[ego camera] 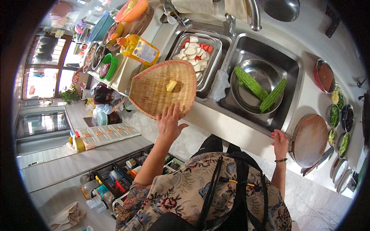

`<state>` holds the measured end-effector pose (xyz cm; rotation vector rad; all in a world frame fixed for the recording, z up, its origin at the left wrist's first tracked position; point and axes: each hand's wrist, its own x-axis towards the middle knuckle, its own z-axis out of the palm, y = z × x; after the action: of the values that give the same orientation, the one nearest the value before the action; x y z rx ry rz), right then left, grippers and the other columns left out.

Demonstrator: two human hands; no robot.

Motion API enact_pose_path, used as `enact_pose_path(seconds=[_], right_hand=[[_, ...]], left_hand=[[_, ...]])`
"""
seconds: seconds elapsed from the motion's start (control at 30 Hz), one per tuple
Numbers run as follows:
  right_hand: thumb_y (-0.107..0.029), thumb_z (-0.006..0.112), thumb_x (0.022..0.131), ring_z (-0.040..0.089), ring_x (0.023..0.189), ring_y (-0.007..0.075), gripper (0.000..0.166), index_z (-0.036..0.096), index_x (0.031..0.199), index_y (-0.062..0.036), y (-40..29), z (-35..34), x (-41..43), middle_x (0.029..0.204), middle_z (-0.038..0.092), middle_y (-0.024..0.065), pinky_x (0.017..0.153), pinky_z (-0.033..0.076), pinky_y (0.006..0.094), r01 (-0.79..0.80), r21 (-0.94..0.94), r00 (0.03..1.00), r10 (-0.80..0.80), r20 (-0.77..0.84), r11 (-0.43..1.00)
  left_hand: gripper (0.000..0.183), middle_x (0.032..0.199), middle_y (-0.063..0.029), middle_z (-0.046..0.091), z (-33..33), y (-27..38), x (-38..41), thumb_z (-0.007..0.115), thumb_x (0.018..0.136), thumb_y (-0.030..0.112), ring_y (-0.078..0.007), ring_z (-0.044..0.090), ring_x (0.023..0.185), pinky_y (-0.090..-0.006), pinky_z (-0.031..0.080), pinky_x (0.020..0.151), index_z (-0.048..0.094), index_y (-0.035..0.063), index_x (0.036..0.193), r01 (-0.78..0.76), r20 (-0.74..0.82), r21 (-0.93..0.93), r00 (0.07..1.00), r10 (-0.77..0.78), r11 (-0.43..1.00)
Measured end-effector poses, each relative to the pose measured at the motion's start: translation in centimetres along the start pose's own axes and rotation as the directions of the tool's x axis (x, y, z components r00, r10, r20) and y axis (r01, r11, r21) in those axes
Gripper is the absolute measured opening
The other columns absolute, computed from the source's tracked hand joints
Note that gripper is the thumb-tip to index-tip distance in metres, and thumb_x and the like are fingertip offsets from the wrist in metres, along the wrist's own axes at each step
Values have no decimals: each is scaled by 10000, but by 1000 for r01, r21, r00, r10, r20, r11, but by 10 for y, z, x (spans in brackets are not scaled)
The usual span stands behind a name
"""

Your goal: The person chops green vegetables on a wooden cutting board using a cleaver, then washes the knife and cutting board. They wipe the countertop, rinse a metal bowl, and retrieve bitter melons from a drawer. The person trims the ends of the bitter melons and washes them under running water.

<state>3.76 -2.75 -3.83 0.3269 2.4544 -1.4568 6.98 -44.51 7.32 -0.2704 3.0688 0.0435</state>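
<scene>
My left hand (170, 122) lies with spread fingers over the near rim of a woven bamboo basket (150, 86), which holds a pale yellow piece of food (171, 86). My right hand (279, 139) rests at the front edge of the sink, its fingers partly curled, and nothing shows in it. Two bitter gourds (251, 83) lie in a metal bowl (260, 111) in the right sink basin. Over the left basin, a clear rectangular container (218, 55) holds white slices (190, 51) and red pieces (208, 48). A grey cloth (219, 85) hangs over the divider.
A bottle of yellow liquid (141, 51) lies beyond the basket, near a green bowl (108, 67). Right of the sink are a round wooden chopping board (310, 140), a knife (325, 157) and small dishes of cut vegetables (334, 115). Another person (105, 101) is at the left.
</scene>
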Motion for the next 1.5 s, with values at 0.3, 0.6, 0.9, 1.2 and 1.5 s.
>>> enact_pose_path(seconds=[0.3,0.6,0.9,1.2,1.5], right_hand=[[-367,454,896,633,703,159,395,499,1158,-75,-67,54,15,885,641,102,496,486,259,-345,412,879,137,457,843],[-53,535,757,543,892,138,390,451,1127,39,-120,154,27,1047,568,74,786,436,264,152,174,938,-197,284,973],[-15,515,724,524,947,146,401,462,1119,37,-106,128,-21,1077,559,83,837,404,280,29,453,989,-90,113,891],[-9,504,703,527,886,139,409,480,1109,30,-139,152,-11,1025,572,57,795,414,268,35,441,987,-101,127,897],[-61,542,744,557,878,147,326,509,1055,28,-181,310,31,982,599,80,770,446,270,138,481,907,-306,291,866]], left_hand=[[93,778,-50,498,12,11,-18,556,722,169,-238,500,800,-379,355,724,592,142,803,-239,-179,-137,960,213,961],[235,952,-101,517,11,-39,-2,595,735,116,-294,471,936,-389,370,796,581,61,963,-370,-423,-509,894,148,777],[468,877,-174,585,49,-196,141,598,740,334,-363,580,813,-445,471,658,497,42,1092,161,157,55,973,-168,985],[354,624,-48,542,-32,-281,-12,628,750,210,-136,530,511,-284,409,450,547,5,1027,397,307,-794,916,-260,460],[634,594,-20,481,-23,-279,-106,757,634,413,-77,435,461,-214,337,399,517,-54,989,-34,-5,-991,975,-221,-132]])
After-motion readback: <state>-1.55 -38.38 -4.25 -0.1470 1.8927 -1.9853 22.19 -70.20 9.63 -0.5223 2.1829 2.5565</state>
